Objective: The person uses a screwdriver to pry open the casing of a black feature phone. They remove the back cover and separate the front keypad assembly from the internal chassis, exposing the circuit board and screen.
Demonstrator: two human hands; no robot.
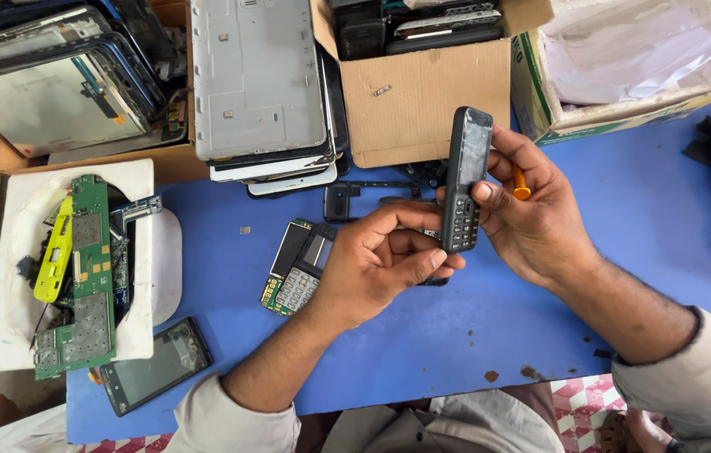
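Both hands meet above the middle of the blue bench (666,218), each sleeve in pale fabric coming up from the bottom edge. Between them stands a dark grey keypad phone (463,180), upright and lifted clear of the bench. The left hand (376,264) curls its fingers against the phone's lower end, thumb and forefinger closed on it. The right hand (536,214) wraps the phone's right side with the thumb pressed on its face, and an orange-handled tool (521,184) pokes out between its fingers.

Just left of the left hand, a stripped phone with a bare keypad board (297,268) lies flat on the bench. Near the front left corner lies a black touchscreen phone (154,365), close to the bench's edge. Beside it, a white tray (15,277) overhangs the left edge and holds a long green circuit board (87,277) and a yellow plastic strip (53,252).

Along the far edge sit a brown cardboard box (423,92) of phone parts, a stack of grey tablet backs (255,80), and a green-edged carton (624,117). Open blue surface lies right of the hands and in front of them.
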